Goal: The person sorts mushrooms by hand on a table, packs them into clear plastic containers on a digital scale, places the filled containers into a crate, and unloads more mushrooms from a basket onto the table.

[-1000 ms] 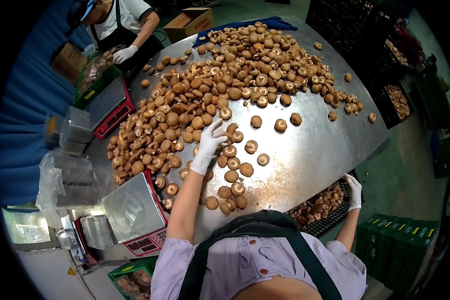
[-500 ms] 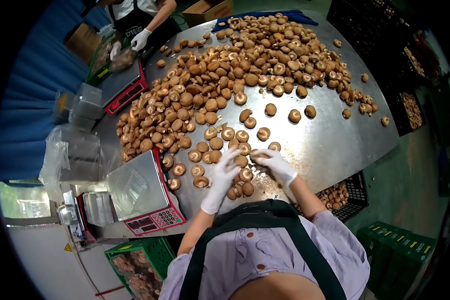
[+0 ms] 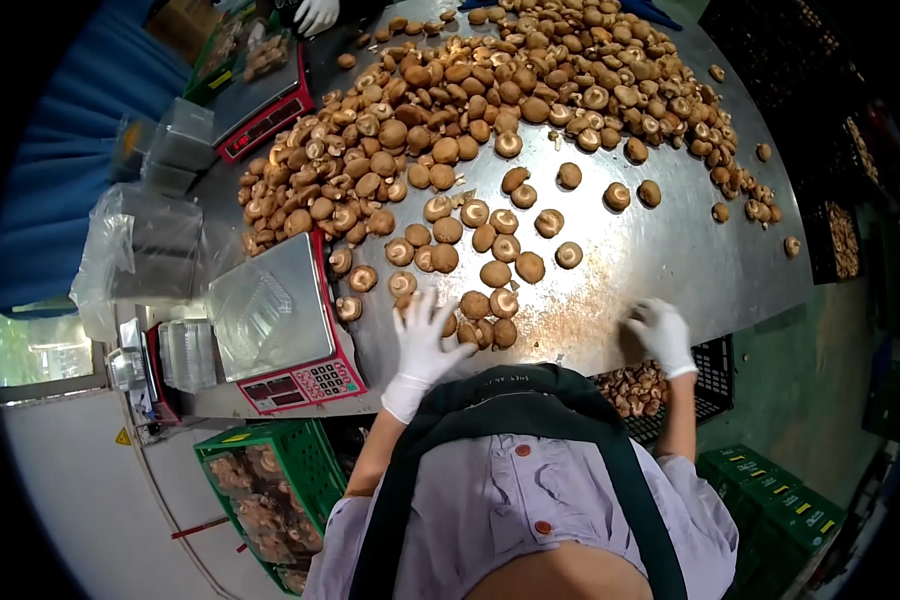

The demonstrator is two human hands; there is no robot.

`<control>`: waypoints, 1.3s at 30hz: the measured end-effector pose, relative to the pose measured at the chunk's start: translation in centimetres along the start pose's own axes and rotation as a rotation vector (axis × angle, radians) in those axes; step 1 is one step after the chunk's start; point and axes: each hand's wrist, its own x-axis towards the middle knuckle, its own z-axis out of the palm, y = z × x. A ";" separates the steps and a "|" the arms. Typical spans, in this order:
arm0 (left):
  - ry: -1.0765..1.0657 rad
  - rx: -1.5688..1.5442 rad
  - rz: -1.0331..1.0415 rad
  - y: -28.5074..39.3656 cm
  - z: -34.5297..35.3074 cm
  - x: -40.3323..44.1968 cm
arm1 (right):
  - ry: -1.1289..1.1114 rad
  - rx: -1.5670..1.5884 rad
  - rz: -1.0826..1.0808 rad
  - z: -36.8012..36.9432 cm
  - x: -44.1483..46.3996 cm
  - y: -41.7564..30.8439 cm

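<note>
My left hand (image 3: 425,335), in a white glove, has its fingers spread over the near-left edge of a loose group of brown mushrooms (image 3: 447,230). Several more mushrooms (image 3: 475,304) lie just right of its fingertips. Off to the right, near the table's front edge, my gloved right hand (image 3: 662,335) has its fingers curled. A dark brown blur shows under those fingertips; whether it is a mushroom or shadow I cannot make out. A large heap of mushrooms (image 3: 410,130) covers the far part of the metal table (image 3: 590,290).
A red scale (image 3: 275,310) with a plastic tray stands at left, beside stacked clear boxes (image 3: 188,355). A second scale (image 3: 265,120) is farther back, near a co-worker's gloved hand (image 3: 317,15). Below the table are a black crate (image 3: 715,375) and a green crate (image 3: 315,470).
My right hand has moved right, away from the mushroom group. My left hand has shifted slightly left and its fingers have spread. The view has shifted, and less of the co-worker shows.
</note>
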 end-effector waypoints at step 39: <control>0.456 -0.476 -0.353 -6.8 4.0 0.1 | -0.174 0.115 -0.807 9.1 15.0 -22.3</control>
